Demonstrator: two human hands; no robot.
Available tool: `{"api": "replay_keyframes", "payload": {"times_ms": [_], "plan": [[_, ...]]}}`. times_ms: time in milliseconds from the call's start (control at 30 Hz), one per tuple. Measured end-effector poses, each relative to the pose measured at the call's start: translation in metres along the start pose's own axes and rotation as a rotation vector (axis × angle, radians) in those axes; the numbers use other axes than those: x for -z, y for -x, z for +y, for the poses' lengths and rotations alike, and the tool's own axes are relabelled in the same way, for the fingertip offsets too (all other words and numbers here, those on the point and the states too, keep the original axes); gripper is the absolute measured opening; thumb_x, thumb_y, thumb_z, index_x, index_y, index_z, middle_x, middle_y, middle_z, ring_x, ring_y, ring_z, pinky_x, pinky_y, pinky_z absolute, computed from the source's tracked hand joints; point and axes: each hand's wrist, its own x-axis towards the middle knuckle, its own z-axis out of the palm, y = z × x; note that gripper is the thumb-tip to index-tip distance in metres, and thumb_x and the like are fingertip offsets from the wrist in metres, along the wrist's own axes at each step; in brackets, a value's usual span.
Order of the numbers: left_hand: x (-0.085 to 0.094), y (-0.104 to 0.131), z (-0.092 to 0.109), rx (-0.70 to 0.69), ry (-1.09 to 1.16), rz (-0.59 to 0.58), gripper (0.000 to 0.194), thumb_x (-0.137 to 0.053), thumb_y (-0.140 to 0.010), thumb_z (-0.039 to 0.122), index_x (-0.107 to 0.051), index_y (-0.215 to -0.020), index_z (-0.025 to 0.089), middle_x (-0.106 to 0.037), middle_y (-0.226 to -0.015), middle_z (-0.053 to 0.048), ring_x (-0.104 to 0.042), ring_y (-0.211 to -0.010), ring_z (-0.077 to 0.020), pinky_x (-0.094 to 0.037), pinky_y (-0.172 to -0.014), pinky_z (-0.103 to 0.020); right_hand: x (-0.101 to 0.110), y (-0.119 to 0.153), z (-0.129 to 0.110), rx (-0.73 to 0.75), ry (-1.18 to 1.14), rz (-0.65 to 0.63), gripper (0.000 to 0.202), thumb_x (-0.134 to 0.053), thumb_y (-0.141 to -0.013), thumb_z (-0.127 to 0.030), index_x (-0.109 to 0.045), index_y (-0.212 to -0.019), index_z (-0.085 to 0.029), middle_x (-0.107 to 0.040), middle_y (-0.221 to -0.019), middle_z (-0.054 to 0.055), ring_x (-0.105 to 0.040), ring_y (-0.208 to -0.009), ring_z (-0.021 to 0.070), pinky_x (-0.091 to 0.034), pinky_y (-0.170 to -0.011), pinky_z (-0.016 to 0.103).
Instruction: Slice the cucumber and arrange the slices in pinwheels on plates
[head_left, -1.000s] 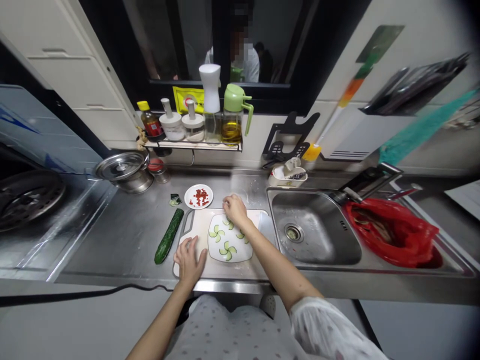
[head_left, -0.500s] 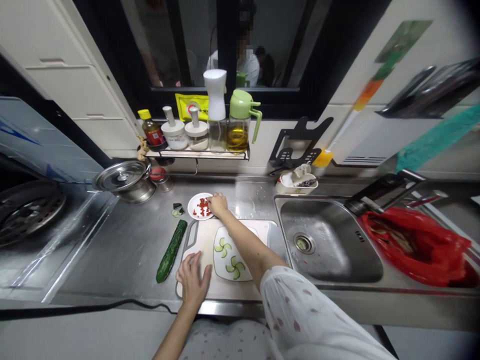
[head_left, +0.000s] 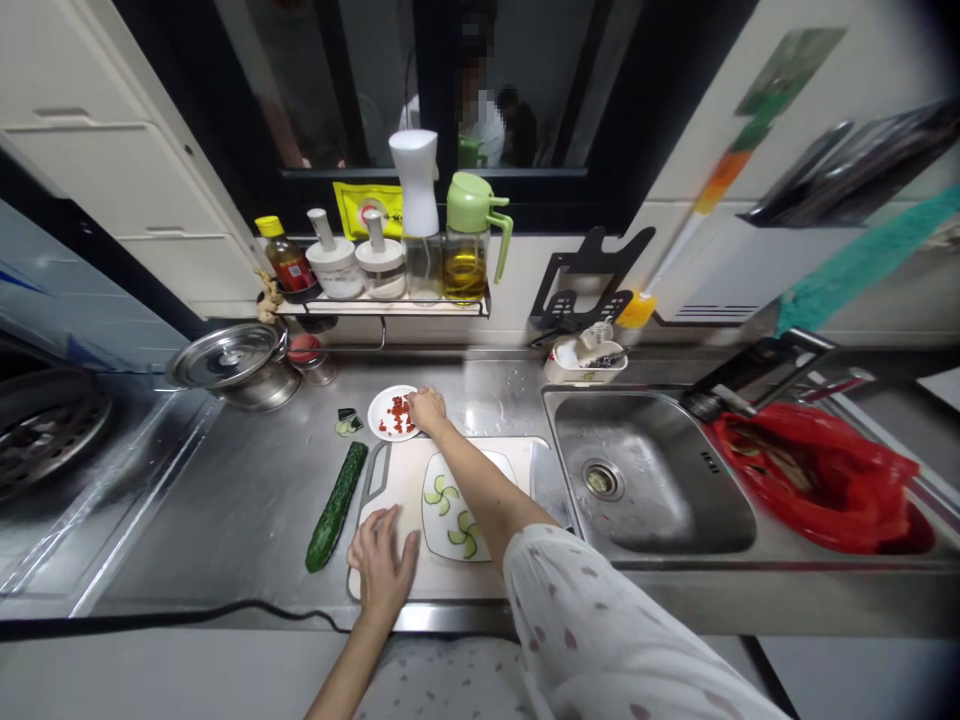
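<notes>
My right hand (head_left: 427, 411) reaches over the small white plate (head_left: 382, 394), fingers closed together at its right side among small chopped red pieces (head_left: 400, 414). What the fingertips hold is too small to make out. My left hand (head_left: 382, 565) rests on the left part of the cutting board (head_left: 409, 482), fingers apart, holding nothing. On the board lies a white serving plate (head_left: 439, 535) with thin green-edged slices (head_left: 465, 533) fanned out like pinwheels. My right forearm hides part of that plate. Left of the board lies a whole cucumber (head_left: 336, 510).
Cucumber scraps (head_left: 348, 421) lie beside the small plate. A lidded steel pot (head_left: 247, 375) stands at the back left. Seasoning jars and an oil jug (head_left: 466, 240) stand on a rack (head_left: 390, 309). The sink (head_left: 652, 480) and a red plastic bag (head_left: 817, 490) are rightward.
The camera view has shifted slightly, so everything sits a little further left. My right hand stays at the small plate with fingers closed, and my left hand stays on the board.
</notes>
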Motion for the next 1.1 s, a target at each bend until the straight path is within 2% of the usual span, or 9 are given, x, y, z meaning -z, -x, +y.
{"api": "replay_keyframes", "payload": {"times_ms": [167, 267, 367, 567, 700, 833, 900, 967, 1100], "plan": [[0.001, 0.001, 0.000, 0.016, 0.009, -0.002, 0.046, -0.051, -0.089, 0.044, -0.057, -0.129, 0.022, -0.052, -0.128, -0.014, -0.045, -0.122, -0.0317, -0.026, -0.104, -0.054, -0.001, 0.001, 0.003, -0.062, -0.120, 0.055, 0.021, -0.053, -0.089, -0.027, -0.073, -0.095, -0.025, -0.066, -0.104, 0.006, -0.054, -0.098, 0.0202, -0.041, -0.081, 0.027], [0.002, 0.000, 0.002, 0.044, 0.035, 0.012, 0.044, -0.053, -0.088, 0.045, -0.059, -0.125, 0.022, -0.054, -0.126, -0.014, -0.046, -0.120, -0.0316, -0.027, -0.103, -0.054, -0.003, 0.003, 0.007, -0.085, -0.369, 0.131, 0.012, -0.062, -0.079, -0.023, -0.073, -0.083, -0.024, -0.068, -0.094, 0.001, -0.058, -0.089, 0.0159, -0.043, -0.079, 0.023], [0.004, -0.010, 0.012, 0.090, 0.128, 0.037, 0.043, -0.051, -0.089, 0.045, -0.058, -0.124, 0.021, -0.057, -0.122, -0.013, -0.050, -0.116, -0.0296, -0.031, -0.101, -0.051, -0.006, 0.006, 0.011, -0.094, -0.631, 0.121, 0.008, -0.064, -0.073, -0.017, -0.070, -0.075, -0.021, -0.067, -0.079, -0.003, -0.060, -0.075, 0.0121, -0.045, -0.072, 0.020], [0.006, -0.067, 0.041, 0.243, 0.430, 0.128, 0.042, -0.050, -0.088, 0.043, -0.059, -0.122, 0.019, -0.064, -0.106, -0.009, -0.058, -0.094, -0.0215, -0.044, -0.090, -0.038, 0.001, 0.027, 0.008, -0.143, -1.148, 0.063, 0.004, -0.062, -0.069, -0.013, -0.064, -0.071, -0.017, -0.064, -0.068, -0.004, -0.059, -0.065, 0.0094, -0.048, -0.069, 0.021], [0.007, -0.105, 0.048, 0.287, 0.555, 0.196, 0.037, -0.051, -0.088, 0.042, -0.064, -0.112, 0.017, -0.066, -0.102, -0.009, -0.058, -0.085, -0.0179, -0.047, -0.083, -0.032, 0.017, 0.053, 0.005, -0.103, -1.317, -0.029, 0.006, -0.065, -0.068, -0.018, -0.065, -0.073, -0.017, -0.067, -0.072, -0.002, -0.060, -0.068, 0.0104, -0.048, -0.068, 0.022], [0.010, -0.124, 0.051, 0.264, 0.617, 0.177, 0.032, -0.054, -0.085, 0.044, -0.067, -0.095, 0.016, -0.067, -0.096, -0.008, -0.059, -0.085, -0.0183, -0.047, -0.083, -0.031, 0.031, 0.083, 0.006, -0.082, -1.329, -0.112, 0.013, -0.067, -0.070, -0.027, -0.066, -0.079, -0.018, -0.065, -0.073, -0.001, -0.053, -0.060, 0.0090, -0.041, -0.056, 0.019], [0.012, -0.127, 0.054, 0.255, 0.642, 0.140, 0.030, -0.054, -0.085, 0.044, -0.066, -0.088, 0.017, -0.068, -0.091, -0.006, -0.060, -0.085, -0.0183, -0.047, -0.083, -0.030, 0.036, 0.097, 0.007, -0.037, -1.297, -0.105, 0.014, -0.065, -0.073, -0.029, -0.066, -0.082, -0.018, -0.064, -0.074, -0.001, -0.052, -0.060, 0.0094, -0.040, -0.056, 0.020], [0.013, -0.129, 0.058, 0.236, 0.657, 0.096, 0.028, -0.054, -0.084, 0.043, -0.065, -0.082, 0.017, -0.067, -0.087, -0.004, -0.060, -0.085, -0.0182, -0.046, -0.084, -0.030, 0.041, 0.112, 0.008, 0.060, -1.182, -0.012, 0.013, -0.063, -0.075, -0.028, -0.065, -0.083, -0.018, -0.065, -0.079, 0.000, -0.054, -0.068, 0.0112, -0.043, -0.064, 0.023], [0.014, -0.130, 0.067, 0.186, 0.677, 0.008, 0.026, -0.058, -0.081, 0.042, -0.065, -0.078, 0.017, -0.067, -0.085, -0.004, -0.060, -0.083, -0.0171, -0.046, -0.081, -0.029, 0.057, 0.139, 0.012, 0.227, -0.736, 0.227, 0.008, -0.058, -0.083, -0.023, -0.065, -0.082, -0.019, -0.063, -0.087, 0.002, -0.054, -0.088, 0.0165, -0.042, -0.083, 0.028]]}}
